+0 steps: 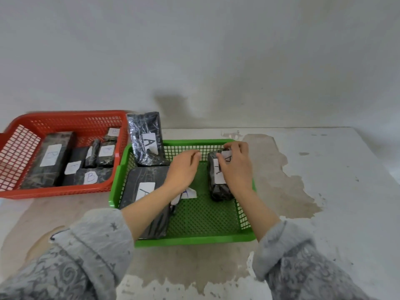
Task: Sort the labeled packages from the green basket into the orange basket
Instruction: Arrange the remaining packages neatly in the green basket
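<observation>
The green basket [195, 239] sits in the middle of the table. In it a black package labelled A [145, 139] leans on the back left wall. A flat black package labelled A [142, 182] lies along the left side, partly under my left arm. A small black package with a white label [218, 189] lies at the right; my right hand [234, 165] grips its far end. My left hand [183, 169] hovers over the basket's middle, fingers apart, holding nothing. The orange basket [54, 192] at left holds several black packages labelled B.
A loose white label [189, 193] lies on the green basket's floor. The table [324, 191] is worn white with grey-brown patches and meets a plain wall at the back. Its right edge slants down at far right.
</observation>
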